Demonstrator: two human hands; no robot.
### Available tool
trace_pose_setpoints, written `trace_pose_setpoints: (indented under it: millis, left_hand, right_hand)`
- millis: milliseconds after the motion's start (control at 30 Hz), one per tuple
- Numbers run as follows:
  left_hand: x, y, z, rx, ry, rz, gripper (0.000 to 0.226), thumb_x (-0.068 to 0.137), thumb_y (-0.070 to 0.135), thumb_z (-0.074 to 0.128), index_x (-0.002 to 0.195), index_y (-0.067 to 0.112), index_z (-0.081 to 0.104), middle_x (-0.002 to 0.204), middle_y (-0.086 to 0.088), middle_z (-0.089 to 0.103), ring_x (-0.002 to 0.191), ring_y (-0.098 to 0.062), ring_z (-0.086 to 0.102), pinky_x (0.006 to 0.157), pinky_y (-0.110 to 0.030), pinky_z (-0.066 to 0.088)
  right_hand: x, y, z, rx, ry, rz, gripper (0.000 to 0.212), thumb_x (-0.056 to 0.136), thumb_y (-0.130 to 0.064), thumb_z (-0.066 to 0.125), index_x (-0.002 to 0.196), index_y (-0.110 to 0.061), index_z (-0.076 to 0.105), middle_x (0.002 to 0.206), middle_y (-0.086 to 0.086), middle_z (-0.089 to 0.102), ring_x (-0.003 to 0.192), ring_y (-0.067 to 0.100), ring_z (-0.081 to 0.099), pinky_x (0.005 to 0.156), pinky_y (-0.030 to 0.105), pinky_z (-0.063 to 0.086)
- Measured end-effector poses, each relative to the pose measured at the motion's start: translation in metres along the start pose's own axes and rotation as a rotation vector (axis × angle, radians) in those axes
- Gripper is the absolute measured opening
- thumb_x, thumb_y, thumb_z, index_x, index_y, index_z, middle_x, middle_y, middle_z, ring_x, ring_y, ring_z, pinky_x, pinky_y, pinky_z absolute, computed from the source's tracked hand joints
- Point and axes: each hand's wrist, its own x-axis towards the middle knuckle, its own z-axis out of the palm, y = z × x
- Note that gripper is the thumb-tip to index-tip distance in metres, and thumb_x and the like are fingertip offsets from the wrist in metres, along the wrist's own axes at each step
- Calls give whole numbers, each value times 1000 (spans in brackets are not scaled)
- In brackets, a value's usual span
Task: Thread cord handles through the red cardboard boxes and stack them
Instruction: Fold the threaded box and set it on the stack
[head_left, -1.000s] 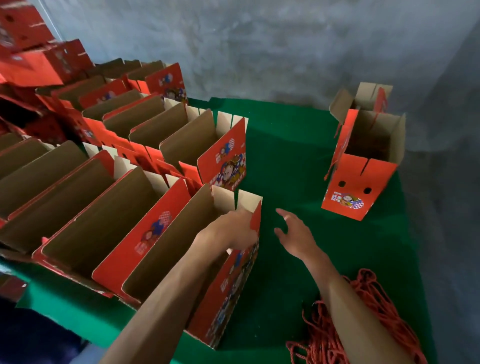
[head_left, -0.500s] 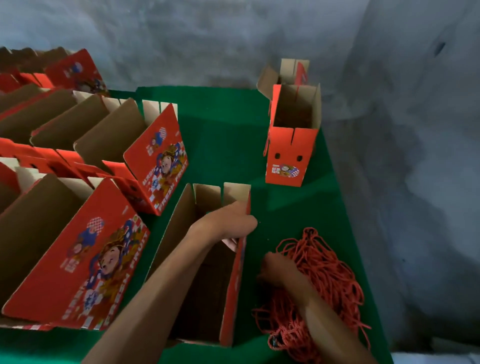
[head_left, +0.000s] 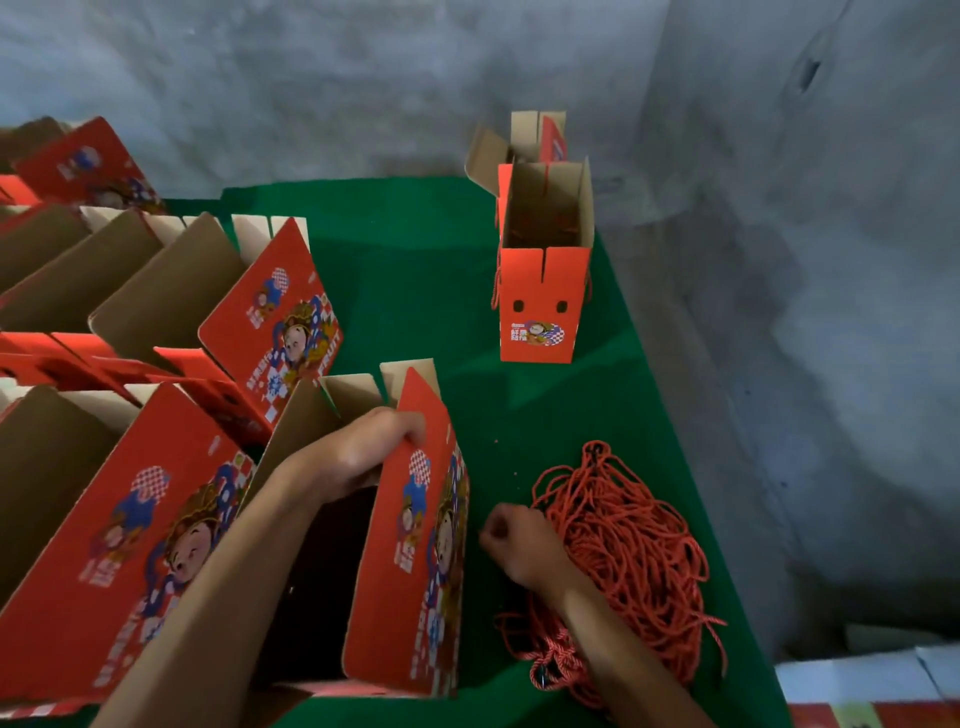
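Red printed cardboard fills my left side: rows of open boxes (head_left: 130, 291) with plain brown insides lean against one another, cartoon figures on their glossy faces, and the nearest leaning box (head_left: 119, 525) lies just beside the one I am working on. My left hand (head_left: 363, 447) grips the top edge of the open box (head_left: 410, 545) in front of me, fingers (head_left: 410, 428) curled over its red printed wall, thumb side inside the dark hollow. The green tabletop (head_left: 415, 270) looks like felt, soft and matte. My right hand (head_left: 519, 540) is curled into a loose fist at the edge of the cord pile (head_left: 628, 556); I cannot tell whether a strand is pinched in it. The cords are twisted red rope, heaped in tangled loops. Farther back stands an upright box (head_left: 543, 291), tall and narrow, two small holes in its face, with another box (head_left: 524, 140) touching it from behind.
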Motion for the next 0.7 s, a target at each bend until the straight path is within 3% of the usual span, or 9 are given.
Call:
trace_pose_setpoints:
  millis: [100, 200, 267, 400, 533, 633, 700]
  left_hand:
    - [-3, -3, -7, -53, 14, -47, 18, 94, 18, 51, 95, 8, 67, 72, -6, 75, 56, -14, 70, 48, -16, 52]
    - [-4, -3, -12, -80, -6, -72, 23, 94, 20, 52, 106, 6, 66, 84, -9, 79, 65, -18, 74, 54, -21, 57]
    - [-3, -4, -14, -89, -23, -72, 26, 94, 21, 53, 110, 5, 65, 88, -11, 79, 69, -20, 76, 56, -23, 58]
    - [-3, -4, -17, -91, -42, -63, 26, 94, 23, 52, 110, 6, 65, 85, -10, 79, 68, -19, 76, 54, -22, 57]
    - [-3, -6, -18, -79, -35, -67, 30, 96, 29, 52, 114, 7, 64, 90, -11, 80, 73, -20, 77, 57, -24, 58]
    - [-2, -8, -15, -92, -29, -47, 46, 101, 49, 51, 122, 10, 65, 99, -10, 80, 83, -22, 78, 71, -30, 60]
    - [-1, -7, -11, -136, -50, -25, 66, 98, 68, 42, 125, 13, 66, 110, -11, 78, 101, -26, 76, 85, -36, 59]
  right_hand:
    - [-5, -25, -19, 507, 54, -88, 9, 96, -34, 72, 93, -26, 70, 93, -7, 74, 85, 6, 71, 86, 32, 59]
    - [-7, -50, -31, 762, 95, -186, 8, 93, -18, 77, 100, -15, 76, 93, 8, 76, 89, 25, 74, 90, 41, 59]
    - [-7, -57, -34, 739, 123, -221, 5, 94, -16, 76, 98, -16, 78, 90, 10, 77, 86, 28, 74, 89, 44, 60]
    - [-11, -63, -37, 557, 128, -245, 8, 99, -28, 69, 94, -26, 75, 82, -5, 74, 76, 9, 70, 76, 27, 57]
    - [-13, -67, -40, 373, 114, -253, 14, 104, -28, 62, 98, -21, 73, 87, -12, 69, 75, 1, 64, 68, 16, 48]
    - [-12, -70, -40, 282, 137, -262, 14, 106, -23, 58, 98, -19, 68, 84, -14, 62, 70, -6, 59, 62, 10, 44]
    - [-11, -75, -40, 252, 138, -261, 14, 106, -20, 55, 100, -16, 67, 86, -11, 62, 70, -4, 58, 62, 10, 44]
